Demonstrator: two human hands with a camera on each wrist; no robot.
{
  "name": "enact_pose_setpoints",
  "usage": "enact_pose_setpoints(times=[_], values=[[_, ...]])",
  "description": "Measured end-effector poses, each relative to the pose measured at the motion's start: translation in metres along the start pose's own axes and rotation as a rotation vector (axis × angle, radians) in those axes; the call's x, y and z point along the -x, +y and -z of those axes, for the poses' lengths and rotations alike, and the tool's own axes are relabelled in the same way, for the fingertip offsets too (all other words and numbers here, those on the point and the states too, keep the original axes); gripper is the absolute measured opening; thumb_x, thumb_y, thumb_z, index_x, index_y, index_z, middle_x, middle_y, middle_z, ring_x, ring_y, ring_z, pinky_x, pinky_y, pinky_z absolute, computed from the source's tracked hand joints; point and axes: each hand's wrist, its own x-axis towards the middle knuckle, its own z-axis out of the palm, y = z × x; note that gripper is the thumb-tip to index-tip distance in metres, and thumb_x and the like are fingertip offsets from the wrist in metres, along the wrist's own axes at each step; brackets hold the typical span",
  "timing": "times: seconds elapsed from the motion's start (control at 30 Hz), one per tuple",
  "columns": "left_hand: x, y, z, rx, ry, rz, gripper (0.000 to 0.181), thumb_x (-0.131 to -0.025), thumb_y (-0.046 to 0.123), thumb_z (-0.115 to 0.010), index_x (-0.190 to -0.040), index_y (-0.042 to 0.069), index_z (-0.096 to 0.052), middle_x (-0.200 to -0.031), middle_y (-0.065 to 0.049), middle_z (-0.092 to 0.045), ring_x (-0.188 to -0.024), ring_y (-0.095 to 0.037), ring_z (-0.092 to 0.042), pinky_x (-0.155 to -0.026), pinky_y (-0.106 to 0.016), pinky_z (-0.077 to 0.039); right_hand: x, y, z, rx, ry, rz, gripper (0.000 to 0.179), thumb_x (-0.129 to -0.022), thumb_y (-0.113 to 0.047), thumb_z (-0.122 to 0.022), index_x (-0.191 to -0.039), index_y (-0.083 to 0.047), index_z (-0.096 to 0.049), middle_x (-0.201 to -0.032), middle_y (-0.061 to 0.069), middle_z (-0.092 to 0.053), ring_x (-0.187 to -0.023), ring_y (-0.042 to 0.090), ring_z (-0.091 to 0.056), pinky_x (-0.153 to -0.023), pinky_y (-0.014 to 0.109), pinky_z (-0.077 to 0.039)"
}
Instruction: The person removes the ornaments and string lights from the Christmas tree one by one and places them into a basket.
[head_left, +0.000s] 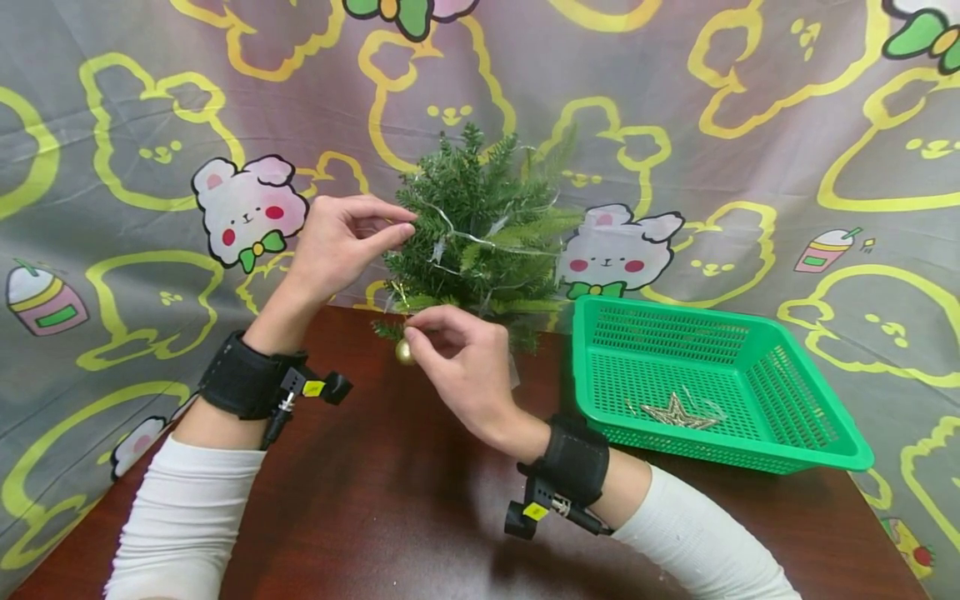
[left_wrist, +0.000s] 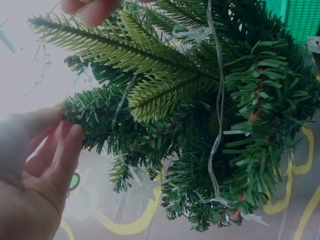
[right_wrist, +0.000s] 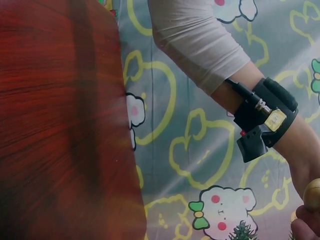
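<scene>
A small green Christmas tree (head_left: 480, 225) stands at the back of the table, with a clear string of star lights (head_left: 468, 240) wound round it. My left hand (head_left: 337, 242) is at the tree's left side; in the left wrist view its thumb and fingers (left_wrist: 72, 145) pinch the tip of a branch (left_wrist: 95, 112). Lower down, my right hand (head_left: 468, 367) pinches a gold bauble (head_left: 404, 352) near its top, with a gold loop (head_left: 399, 292) rising above the fingertips. The bauble (right_wrist: 313, 195) also shows at the right wrist view's edge, beside the right fingertips.
Right of the tree, a green plastic basket (head_left: 588, 392) holds a glittery gold star (head_left: 677, 412) and some small bits. A patterned curtain (head_left: 750, 167) hangs close behind the dark red-brown table (head_left: 360, 500). Both wrists wear black camera straps (head_left: 247, 375).
</scene>
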Motion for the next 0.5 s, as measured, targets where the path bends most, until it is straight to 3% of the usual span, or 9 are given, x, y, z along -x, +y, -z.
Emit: enact_pose_setpoints(times=[0.33, 0.5], values=[[-0.0001, 0.0002, 0.0001, -0.002, 0.003, -0.001, 0.016, -0.089, 0.011, -0.073, -0.103, 0.004, -0.078, -0.092, -0.013, -0.076, -0.070, 0.004, -0.069, -0.058, -0.013, -0.052, -0.0003, -0.0004, 0.0009, 0.035, 0.012, -0.002, 0.006, -0.090, -0.013, -0.071, -0.093, -0.009, -0.075, -0.090, 0.003, -0.075, -0.066, 0.010, -0.071, -0.062, 0.023, -0.058], [-0.0007, 0.0010, 0.0000, 0.001, 0.005, -0.001, 0.015, -0.090, 0.012, -0.073, -0.102, 0.005, -0.078, -0.091, -0.012, -0.076, -0.069, 0.002, -0.070, -0.058, -0.013, -0.052, -0.0014, -0.0012, 0.0003, -0.009, 0.009, -0.031, 0.006, -0.091, -0.013, -0.071, -0.092, -0.009, -0.074, -0.088, 0.005, -0.075, -0.059, 0.017, -0.069, -0.056, 0.025, -0.058]])
